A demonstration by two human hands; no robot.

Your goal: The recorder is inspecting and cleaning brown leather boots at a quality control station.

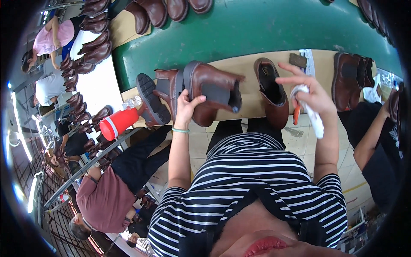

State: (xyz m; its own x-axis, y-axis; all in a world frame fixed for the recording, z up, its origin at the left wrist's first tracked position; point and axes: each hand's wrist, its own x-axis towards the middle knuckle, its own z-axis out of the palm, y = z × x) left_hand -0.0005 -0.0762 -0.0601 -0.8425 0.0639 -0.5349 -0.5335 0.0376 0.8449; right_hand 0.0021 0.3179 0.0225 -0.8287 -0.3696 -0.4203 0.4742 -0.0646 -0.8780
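Note:
My left hand [187, 109] is closed on a brown leather ankle boot [199, 77] with a dark elastic side panel; the boot is tipped on its side, its opening toward the right. Against it on the left lie more brown boots [165, 88], one showing its dark ribbed sole [150, 97]. Another brown boot [276, 107] stands before me, opening up. To its right my right hand [316, 95] is raised, two fingers stretched out, the others curled round a white cloth [316, 120]. A slim orange object [296, 113] shows beside the cloth, its kind unclear.
Cardboard [244, 64] lines the near edge of the green table [257, 30]. A dark brown block [298, 60] lies at its far side. Left are a red jug [119, 123] and a clear bottle [132, 103]. More boots [344, 81] and a co-worker's arm [372, 132] are at right.

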